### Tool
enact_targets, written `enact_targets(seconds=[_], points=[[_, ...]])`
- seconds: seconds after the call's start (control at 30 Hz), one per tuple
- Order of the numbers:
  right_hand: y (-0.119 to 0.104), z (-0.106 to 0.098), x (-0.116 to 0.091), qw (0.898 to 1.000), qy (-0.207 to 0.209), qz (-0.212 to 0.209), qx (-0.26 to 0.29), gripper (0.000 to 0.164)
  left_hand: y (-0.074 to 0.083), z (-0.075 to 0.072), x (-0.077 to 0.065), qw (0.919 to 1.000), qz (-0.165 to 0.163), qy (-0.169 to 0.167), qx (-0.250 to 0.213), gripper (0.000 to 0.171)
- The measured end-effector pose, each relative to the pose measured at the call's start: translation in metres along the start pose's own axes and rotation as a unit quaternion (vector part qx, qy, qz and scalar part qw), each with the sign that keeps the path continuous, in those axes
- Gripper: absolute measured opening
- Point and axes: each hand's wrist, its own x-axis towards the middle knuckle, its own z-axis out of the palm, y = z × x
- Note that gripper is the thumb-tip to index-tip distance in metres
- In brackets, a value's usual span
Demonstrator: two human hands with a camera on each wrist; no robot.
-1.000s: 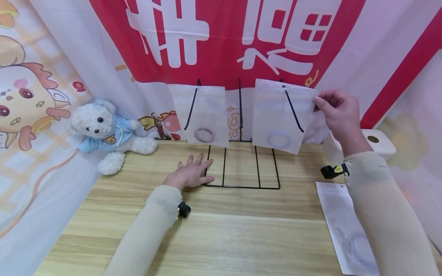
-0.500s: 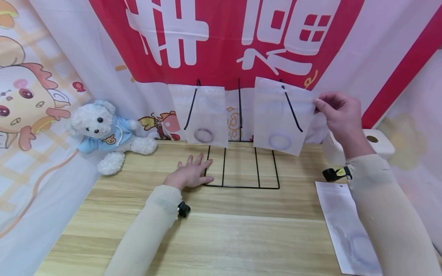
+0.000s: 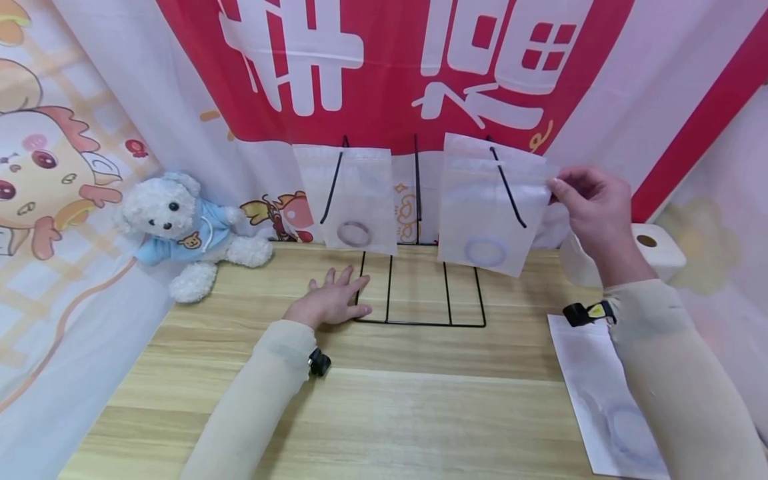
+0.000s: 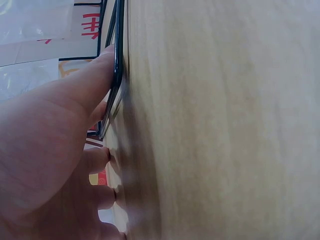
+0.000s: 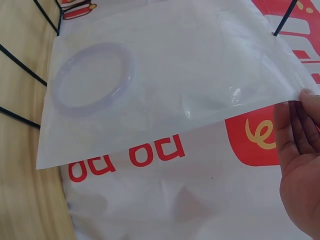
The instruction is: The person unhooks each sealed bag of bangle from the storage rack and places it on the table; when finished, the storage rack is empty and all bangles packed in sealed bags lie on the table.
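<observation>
On the right hook of a black wire display rack hangs a frosted zip bag. A pale lilac bangle shows inside, near its bottom. My right hand pinches the bag's right edge near the top between thumb and fingers. A second frosted bag, with a greyish bangle in it, hangs on the left hook. With fingers spread, my left hand rests at the front left corner of the rack's base, its thumb over the wire in the left wrist view and other fingertips on the wooden table.
Another white bag with a ring shape inside lies at the table's right, partly under my right sleeve. A white box with a round hole stands behind it. A plush bear sits back left. A red-and-white printed cloth hangs behind the rack.
My right hand has moved slightly down and to the right, and the right bag's free edge has shifted lower with it. The left hand and left bag stay in place.
</observation>
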Motion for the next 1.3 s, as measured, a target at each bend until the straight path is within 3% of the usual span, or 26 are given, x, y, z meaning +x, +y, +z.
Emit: enact_targets(seconds=[0.33, 0.87, 1.07, 1.3], points=[[0.005, -0.001, -0.015, 1.000, 0.007, -0.025, 0.010, 0.048, -0.007, 0.006, 0.006, 0.9999, 0.008, 0.008, 0.006, 0.086], [0.008, -0.005, -0.036, 0.998, 0.026, -0.042, 0.030, 0.037, -0.002, 0.001, 0.002, 1.0000, 0.000, -0.004, -0.003, 0.086], [0.008, -0.008, -0.044, 0.998, 0.024, -0.049, 0.024, 0.035, -0.005, 0.003, 0.006, 1.0000, 0.000, -0.003, 0.003, 0.087], [0.010, -0.010, -0.054, 0.997, 0.021, -0.053, 0.056, 0.035, -0.012, 0.009, 0.013, 0.9999, 0.009, 0.009, 0.001, 0.089]])
